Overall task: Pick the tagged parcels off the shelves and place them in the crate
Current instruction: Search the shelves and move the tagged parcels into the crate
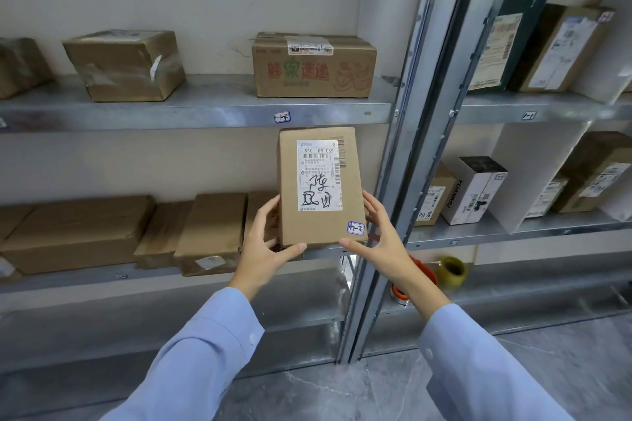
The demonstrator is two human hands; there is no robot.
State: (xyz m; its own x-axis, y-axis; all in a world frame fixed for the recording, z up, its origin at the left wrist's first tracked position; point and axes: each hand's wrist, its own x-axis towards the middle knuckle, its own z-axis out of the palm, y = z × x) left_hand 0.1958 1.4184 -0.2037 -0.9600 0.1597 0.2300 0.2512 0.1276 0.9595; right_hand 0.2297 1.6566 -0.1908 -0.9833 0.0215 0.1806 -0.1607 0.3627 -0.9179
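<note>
I am facing grey galvanised metal shelves standing against a pale wall, above a grey marbled floor. My left grip and right grip are both grasping the small brown cardboard parcel, thumbs pressing its lower front edge and fingers curling round its sides. They are holding it upright before the middle shelf, its white label and blue-bordered tag facing me. At 9 o'clock flat brown boxes are lying just beside it. At 3 o'clock steel upright posts are standing near. Open room is lying at 6 o'clock.
</note>
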